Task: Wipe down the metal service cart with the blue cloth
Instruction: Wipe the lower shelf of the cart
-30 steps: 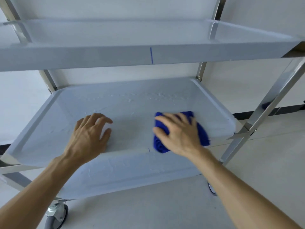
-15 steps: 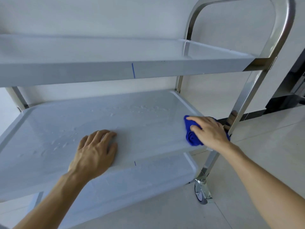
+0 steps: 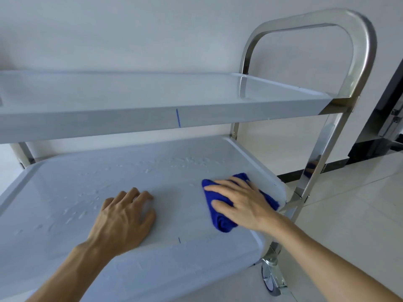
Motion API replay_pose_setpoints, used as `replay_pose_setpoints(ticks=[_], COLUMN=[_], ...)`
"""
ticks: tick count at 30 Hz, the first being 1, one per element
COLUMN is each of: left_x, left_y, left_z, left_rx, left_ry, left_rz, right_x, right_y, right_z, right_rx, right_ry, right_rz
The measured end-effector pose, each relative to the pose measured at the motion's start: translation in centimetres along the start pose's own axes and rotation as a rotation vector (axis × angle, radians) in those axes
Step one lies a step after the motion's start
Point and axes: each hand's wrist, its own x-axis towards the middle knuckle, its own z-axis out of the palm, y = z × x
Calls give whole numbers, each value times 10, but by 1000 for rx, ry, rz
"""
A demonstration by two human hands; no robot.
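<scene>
On the middle shelf [image 3: 135, 171] of the metal service cart [image 3: 316, 136], right of centre in the head view, the right hand [image 3: 244, 203] lies flat on the bunched blue cloth [image 3: 220, 221], fingers straight and slightly spread, pressing it onto the shelf just beside the raised right rim. Lower centre, the left hand [image 3: 124, 219] rests palm-down on the same shelf near its front edge, fingers bent a little at the knuckles, tips on the metal, holding nothing. Water droplets [image 3: 87, 205] bead across the surface left of it and along the back. Above, the top shelf [image 3: 152, 99] spans the frame; the curved handle [image 3: 357, 40] rises at upper right. A caster [image 3: 270, 277] sits on the tiled floor [image 3: 359, 214] at lower right.
</scene>
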Motion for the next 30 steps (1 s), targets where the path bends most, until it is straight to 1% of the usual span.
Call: replay_pose_setpoints(ticks=[1,3,6,8,10,11,13,17,20,22,23,24,26,28,30], left_x=[3,8,12,13,14,15,17,18,18,18,18,18,17,18,18], left_y=[-1,-4,-7,-10,-13,-15,-17,-15,-17,-18,-18,-17,-17,-18,-18], left_z=[-1,0,9,15,19,21,24,23,23,25,26,26,28,29,31], left_rx=[3,-25,-23,-29,-52,-66,-84,-94,-99,-93,-92,-91,-90,-91,-92], left_ry=[7,37,67,77,45,20,-16,-24,-47,-56,-57,-59,-63,-60,-53], left_rz=[-6,-34,-26,-8,-21,-29,-38,-60,-65,-68,-66,-64,-66,-70,-73], right_x=[0,8,39,66,94,105,121,105,66,50,48,49,63,86,115], right_y=[11,37,71,76,66,55,25,-31,-31,-8,9,27,60,79,83], right_z=[-4,-13,-17,-12,-1,5,19,34,26,15,9,2,-7,-14,-12], right_rx=[3,-16,-80,-69,-65,-63,-44,13,104,127,122,101,5,-61,-70], right_ry=[15,58,107,85,66,61,45,17,-24,-32,-4,37,104,109,117], right_rz=[18,113,349,470,522,512,423,118,-100,-149,-129,-68,166,414,564])
